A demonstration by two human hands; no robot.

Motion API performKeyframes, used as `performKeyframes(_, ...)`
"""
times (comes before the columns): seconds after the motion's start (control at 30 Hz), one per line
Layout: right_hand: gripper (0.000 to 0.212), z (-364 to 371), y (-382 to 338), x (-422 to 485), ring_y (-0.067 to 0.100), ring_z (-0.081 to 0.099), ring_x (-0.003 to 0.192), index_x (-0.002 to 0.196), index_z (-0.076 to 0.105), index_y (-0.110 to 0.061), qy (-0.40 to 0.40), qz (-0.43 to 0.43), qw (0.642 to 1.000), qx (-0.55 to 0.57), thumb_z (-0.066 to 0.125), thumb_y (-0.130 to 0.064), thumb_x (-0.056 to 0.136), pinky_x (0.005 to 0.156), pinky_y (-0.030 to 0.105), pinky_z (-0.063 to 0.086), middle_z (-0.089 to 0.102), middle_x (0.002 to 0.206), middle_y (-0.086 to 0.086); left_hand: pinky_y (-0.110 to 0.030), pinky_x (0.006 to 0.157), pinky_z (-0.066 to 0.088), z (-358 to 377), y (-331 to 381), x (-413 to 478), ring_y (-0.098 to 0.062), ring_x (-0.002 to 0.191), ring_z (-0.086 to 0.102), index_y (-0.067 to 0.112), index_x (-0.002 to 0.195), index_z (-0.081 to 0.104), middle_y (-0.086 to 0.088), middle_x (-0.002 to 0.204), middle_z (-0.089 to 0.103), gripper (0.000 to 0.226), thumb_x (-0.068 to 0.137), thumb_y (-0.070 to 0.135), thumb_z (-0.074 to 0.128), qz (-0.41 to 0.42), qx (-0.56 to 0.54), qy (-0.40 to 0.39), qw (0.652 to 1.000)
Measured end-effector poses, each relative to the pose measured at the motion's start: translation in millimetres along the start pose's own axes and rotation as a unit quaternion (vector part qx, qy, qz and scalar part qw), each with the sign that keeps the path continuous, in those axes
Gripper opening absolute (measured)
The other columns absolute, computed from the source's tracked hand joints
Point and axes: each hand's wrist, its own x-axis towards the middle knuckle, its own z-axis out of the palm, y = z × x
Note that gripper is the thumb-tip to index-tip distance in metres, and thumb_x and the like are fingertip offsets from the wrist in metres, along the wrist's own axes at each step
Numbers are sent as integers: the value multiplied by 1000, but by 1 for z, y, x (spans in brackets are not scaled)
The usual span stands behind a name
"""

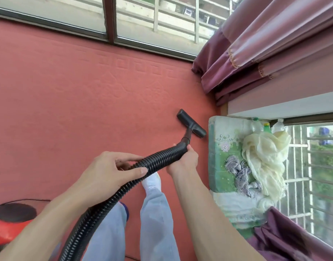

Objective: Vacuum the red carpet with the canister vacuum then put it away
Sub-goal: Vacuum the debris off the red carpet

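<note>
The black ribbed hose (162, 157) is held in both hands above the red carpet (67, 91). The left hand (109, 170) is wrapped round the middle stretch of the hose, with the thumb laid along the near side and the fingers curled over the far side. The right hand (182, 161) is closed round the hose further forward, just behind the short rigid tube. Its fingers are bent round the far side and are mostly hidden.

The floor nozzle (191, 123) is pressed flat to the carpet near the carpet's right edge, just beside a green flowered cushion (216, 159). From the left hand the hose is led down to the lower edge of the view, and its join to the machine cannot be seen. The red canister (7, 225), topped in a dark colour, is placed on the carpet at the lower left, behind the left forearm.

Light blue trousers (156, 213) and a white shoe (152, 180) are seen under the hose. A cream cloth (261, 157) and a bundle of grey-white mop strands (239, 170) are piled on the cushion. Mauve curtains (256, 53) are gathered in the corner between the two windows.
</note>
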Motion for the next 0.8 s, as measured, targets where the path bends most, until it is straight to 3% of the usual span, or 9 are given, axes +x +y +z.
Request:
performKeyframes(0.13, 23, -6, -22, 10, 18, 53, 56, 90, 60, -9, -13, -11, 1000, -15, 52, -29, 95, 50, 25, 44, 60, 74, 6, -27, 66, 50, 22, 7, 9, -4, 60, 63, 47, 97, 76, 6, 83, 77, 17, 82, 39, 78, -15, -15, -19, 1000)
performKeyframes(0.3, 25, -33, -40, -13, 18, 56, 61, 114, 56, -7, -58, 17, 998, 5, 47, -25, 98, 44, 23, 51, 60, 83, 10, -15, 68, 50, 4, 20, -4, -5, 70, 64, 45, 100, 78, 1, 79, 71, 28, 76, 31, 83, -32, -40, -148, 988)
performKeyframes(0.4, 25, -45, -34, -28, 19, 56, 61, 110, 56, -4, -72, 44, 996, 22, 44, -23, 100, 43, 24, 51, 59, 83, 12, -13, 64, 50, -6, 28, -10, -6, 71, 64, 43, 100, 79, -9, 87, 72, 32, 74, 25, 85, -43, -32, -196, 979)
performKeyframes(0.47, 25, -46, -27, -27, 19, 56, 59, 103, 57, -3, -71, 52, 996, 21, 43, -24, 100, 43, 24, 50, 59, 80, 12, -11, 62, 49, -9, 30, -10, -3, 69, 65, 42, 98, 79, -5, 84, 73, 30, 76, 22, 84, -53, -19, -191, 980)
performKeyframes(0.6, 22, -36, -24, -8, 18, 56, 58, 100, 60, -8, -18, 31, 999, 15, 47, -25, 97, 45, 21, 47, 60, 78, 9, -11, 62, 47, 7, 26, -6, -1, 69, 68, 39, 97, 80, 8, 81, 76, 19, 81, 29, 80, -62, -10, -135, 989)
performKeyframes(0.7, 27, -23, -36, 0, 18, 55, 59, 84, 60, -10, -7, 25, 999, 43, 45, -28, 97, 47, 21, 46, 60, 73, 4, -14, 73, 47, 35, 19, 4, 8, 80, 68, 44, 96, 76, 20, 86, 76, 19, 80, 36, 80, -2, 34, -2, 999)
performKeyframes(0.8, 28, -12, -45, -5, 18, 56, 63, 80, 58, -11, -46, 21, 992, 117, 40, -20, 98, 57, 27, 48, 58, 73, 3, -5, 76, 47, 41, 19, 7, 8, 86, 67, 39, 99, 77, 23, 89, 76, 25, 77, 29, 83, 63, -3, 120, 991)
